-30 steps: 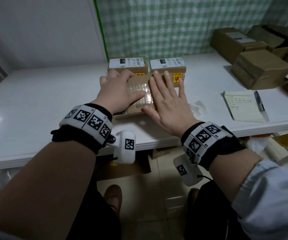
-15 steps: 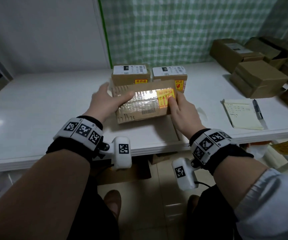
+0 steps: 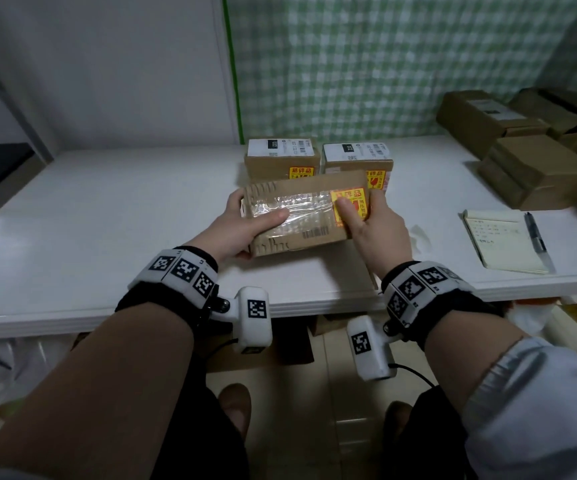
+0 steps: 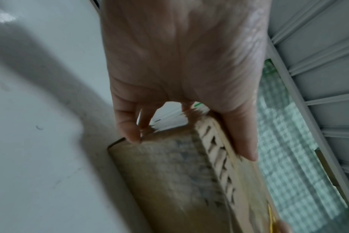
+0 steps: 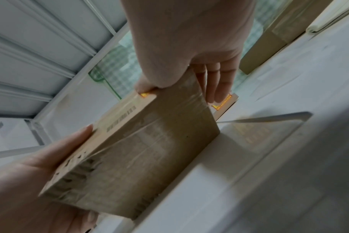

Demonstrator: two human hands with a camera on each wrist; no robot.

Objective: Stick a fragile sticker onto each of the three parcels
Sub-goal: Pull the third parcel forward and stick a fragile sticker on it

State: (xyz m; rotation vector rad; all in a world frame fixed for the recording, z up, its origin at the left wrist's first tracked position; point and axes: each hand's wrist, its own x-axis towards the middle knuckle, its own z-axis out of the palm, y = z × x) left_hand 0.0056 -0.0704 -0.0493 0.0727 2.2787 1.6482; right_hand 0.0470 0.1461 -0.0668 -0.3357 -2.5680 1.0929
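Note:
A flat brown parcel (image 3: pixel 301 216) wrapped in clear tape is held off the white table (image 3: pixel 72 237), its top face tilted toward me. My left hand (image 3: pixel 245 223) grips its left end, thumb on top and fingers behind. My right hand (image 3: pixel 377 230) grips the right end, thumb pressing on the yellow fragile sticker (image 3: pixel 356 199). The right wrist view shows the parcel (image 5: pixel 149 149) from below, held between both hands. Behind stand two small parcels (image 3: pixel 280 157) (image 3: pixel 356 157), each with a white label on top and a yellow sticker (image 3: pixel 301 171) on the front.
A notebook (image 3: pixel 502 244) with a pen (image 3: pixel 536 233) lies at the right near the table edge. Several plain cardboard boxes (image 3: pixel 536 171) are stacked at the back right. A scrap of clear backing (image 3: pixel 418 237) lies right of my right hand. A checked curtain hangs behind.
A second ago both hands lay flat on the parcel on the table. They now grip its ends and have lifted and tilted it toward me, showing the sticker.

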